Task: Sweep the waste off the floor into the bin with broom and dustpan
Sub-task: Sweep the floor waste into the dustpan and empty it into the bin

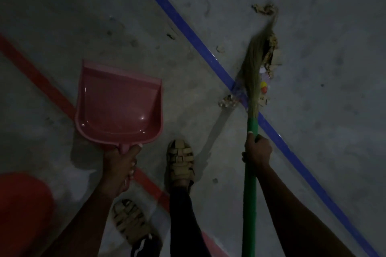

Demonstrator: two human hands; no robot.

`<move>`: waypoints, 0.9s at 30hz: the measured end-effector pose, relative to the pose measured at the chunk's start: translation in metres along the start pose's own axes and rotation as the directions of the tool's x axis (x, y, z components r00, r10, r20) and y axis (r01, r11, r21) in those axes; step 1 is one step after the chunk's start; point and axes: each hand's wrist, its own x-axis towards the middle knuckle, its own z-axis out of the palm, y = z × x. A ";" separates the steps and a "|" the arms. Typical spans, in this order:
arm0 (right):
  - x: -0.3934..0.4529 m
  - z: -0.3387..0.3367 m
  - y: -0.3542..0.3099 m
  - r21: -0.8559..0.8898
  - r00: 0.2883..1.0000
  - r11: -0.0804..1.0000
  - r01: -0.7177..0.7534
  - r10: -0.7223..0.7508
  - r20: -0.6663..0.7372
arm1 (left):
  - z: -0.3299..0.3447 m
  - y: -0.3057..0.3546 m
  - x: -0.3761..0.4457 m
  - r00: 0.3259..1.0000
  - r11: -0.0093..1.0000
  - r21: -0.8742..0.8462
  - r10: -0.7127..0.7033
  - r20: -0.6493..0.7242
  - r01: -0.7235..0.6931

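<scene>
Dim light on the concrete floor (313, 16), and the right hand (258, 149) is wrapped tight around the green handle of the grass broom (253, 69), whose bristles reach out toward one o'clock and lie across the blue floor line (188, 33). Pressed against the far side of those bristles sits the main run of waste, torn cardboard scraps (271, 52) with a yellow and orange bit (263, 86) among them. A crumpled clump (264, 9) waits at the bristle tip, up at one o'clock, and a shiny wad (226, 102) lies on the near side of the line, just beside the broom's neck. At nine o'clock the left hand (120, 161) grips the stub handle of the pink dustpan (120, 104), which looks to hover just off the floor, well apart from the litter. A red rounded shape (23, 210) at seven o'clock may be the bin, though too little shows to tell. The gathering looks only begun, so the sensible play is short, low strokes drawing the scraps toward six o'clock into one heap, hooking the far clump in first so nothing strays. Keep the bristles flat; a hard flick would scatter light card. Then the pan's lip wants to sit flush on the floor, right against the heap. A sandalled foot (180, 160) stands between the two tools.
</scene>
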 end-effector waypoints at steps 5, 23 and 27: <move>-0.044 0.003 0.015 -0.080 0.982 0.979 0.189 -0.189 0.011 | -0.032 -0.017 -0.027 1.000 0.999 0.031 -0.018 -0.018 0.019; -0.123 0.134 0.020 -0.386 0.776 0.679 0.624 -0.484 0.404 | -0.081 -0.066 -0.053 0.996 0.997 -0.011 -0.078 -0.050 0.078; -0.111 0.125 0.046 -0.529 0.825 0.633 0.565 -0.438 0.358 | -0.080 -0.065 -0.050 0.995 0.996 -0.020 -0.091 -0.042 0.090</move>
